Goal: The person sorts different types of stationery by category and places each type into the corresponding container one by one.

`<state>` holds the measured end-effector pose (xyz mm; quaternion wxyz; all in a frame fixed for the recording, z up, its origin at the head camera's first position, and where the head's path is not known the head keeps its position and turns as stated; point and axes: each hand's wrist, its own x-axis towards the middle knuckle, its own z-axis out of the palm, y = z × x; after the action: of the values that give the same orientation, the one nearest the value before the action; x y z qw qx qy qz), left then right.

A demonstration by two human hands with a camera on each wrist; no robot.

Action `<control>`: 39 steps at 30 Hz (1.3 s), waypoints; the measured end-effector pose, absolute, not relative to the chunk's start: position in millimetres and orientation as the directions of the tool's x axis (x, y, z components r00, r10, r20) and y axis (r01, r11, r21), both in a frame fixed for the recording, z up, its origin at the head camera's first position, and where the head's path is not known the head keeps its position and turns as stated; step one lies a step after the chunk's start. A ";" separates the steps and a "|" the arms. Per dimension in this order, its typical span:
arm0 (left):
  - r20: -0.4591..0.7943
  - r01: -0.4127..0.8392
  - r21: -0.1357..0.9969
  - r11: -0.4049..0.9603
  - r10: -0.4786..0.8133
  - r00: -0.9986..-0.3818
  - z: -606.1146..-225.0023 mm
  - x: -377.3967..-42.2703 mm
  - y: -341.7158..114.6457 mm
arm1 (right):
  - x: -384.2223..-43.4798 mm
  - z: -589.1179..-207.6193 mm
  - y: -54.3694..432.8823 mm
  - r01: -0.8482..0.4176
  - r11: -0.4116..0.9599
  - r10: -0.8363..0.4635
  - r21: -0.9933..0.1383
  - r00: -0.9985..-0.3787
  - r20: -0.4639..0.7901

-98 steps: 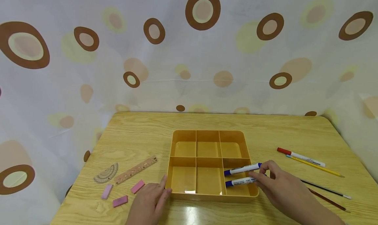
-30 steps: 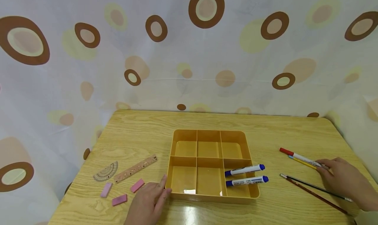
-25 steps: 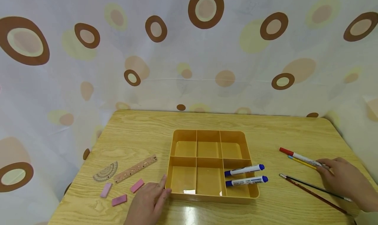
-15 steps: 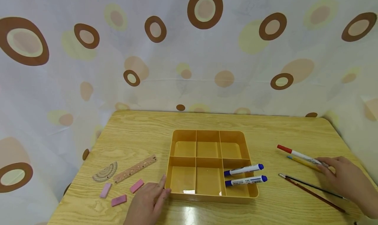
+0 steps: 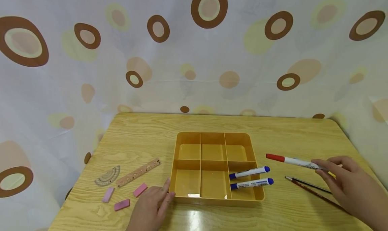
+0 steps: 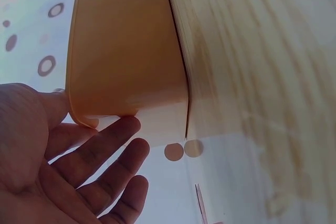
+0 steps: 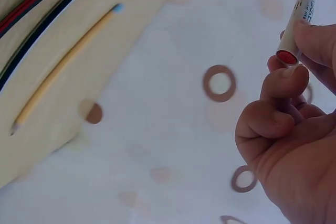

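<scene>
A: Biggest first?
B: Spotted cloth point(image 5: 194, 56), hung behind the worktop point(image 5: 145, 133). Cloth soft, faintly creased; worktop wood-grained, glossy at the near edge.
A: Then?
B: Orange tray point(image 5: 216, 202), mid-worktop. Six compartments, thin straight dividers, rounded corners; smooth, looks like plastic.
A: State of the hands?
B: Left hand point(image 5: 150, 207): fingers loosely extended, touching the tray's near left corner, no wrapped grip. Likely steadying it. Right hand point(image 5: 348, 187): pinching the red-capped marker point(image 5: 298, 162) near its tail, raised off the worktop right of the tray, red cap towards the tray. Tail hold presumably leaves the capped end free.
A: Other long pieces?
B: Two thin dark sticks point(image 5: 315, 191), perhaps brushes, and a yellow pencil point(image 7: 65, 62), lying right. Left of the tray, a patterned flat ruler point(image 5: 138, 173).
A: Blue-capped markers point(image 5: 249, 172)?
B: Near right compartment, aslant, ends jutting over the right wall; probably too long to lie flat. White, round barrels.
A: Smallest?
B: Clear half-round protractor point(image 5: 108, 176), then three pinkish erasers point(image 5: 122, 204), matte little blocks, lying apart.
</scene>
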<state>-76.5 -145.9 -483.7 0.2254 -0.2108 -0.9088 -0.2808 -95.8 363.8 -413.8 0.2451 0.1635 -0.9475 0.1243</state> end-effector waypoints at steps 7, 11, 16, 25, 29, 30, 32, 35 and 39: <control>0.497 0.483 0.427 0.764 0.248 -0.831 -481.6 -76.6 -145.4 | -77.2 -398.7 329.1 -0.471 0.872 -0.325 -0.130 -0.758 0.566; 0.504 0.495 0.411 0.766 0.261 -0.823 -480.8 -76.8 -146.3 | -68.0 -398.3 309.5 -0.496 0.864 -0.373 -0.084 -0.743 0.557; 0.509 0.499 0.411 0.763 0.262 -0.820 -481.4 -76.8 -146.5 | -59.2 -399.1 292.0 -0.492 0.869 -0.400 -0.040 -0.750 0.527; 0.500 0.488 0.431 0.759 0.249 -0.829 -481.9 -75.5 -146.2 | -52.5 -405.3 278.6 -0.520 0.854 -0.455 -0.027 -0.770 0.448; 0.511 0.503 0.426 0.752 0.258 -0.820 -482.7 -75.9 -146.2 | -54.9 -405.8 277.1 -0.520 0.854 -0.465 -0.011 -0.774 0.429; 0.513 0.505 0.425 0.751 0.260 -0.818 -482.6 -75.9 -146.2 | -55.6 -405.5 277.3 -0.518 0.855 -0.467 -0.005 -0.775 0.426; 0.519 0.511 0.422 0.749 0.262 -0.813 -482.4 -76.0 -146.1 | -56.6 -404.4 277.2 -0.514 0.858 -0.468 0.005 -0.778 0.419; 0.523 0.516 0.418 0.748 0.267 -0.809 -481.6 -76.0 -146.1 | -58.6 -404.5 275.3 -0.524 0.852 -0.475 0.005 -0.769 0.429; 0.523 0.518 0.406 0.753 0.274 -0.807 -481.0 -76.4 -146.1 | -62.6 -409.1 270.2 -0.558 0.829 -0.485 -0.027 -0.742 0.462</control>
<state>-76.4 -146.1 -481.0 0.2216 -0.2177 -0.9096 -0.2761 -62.6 270.2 -409.1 0.2239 0.2805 -0.9298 0.0818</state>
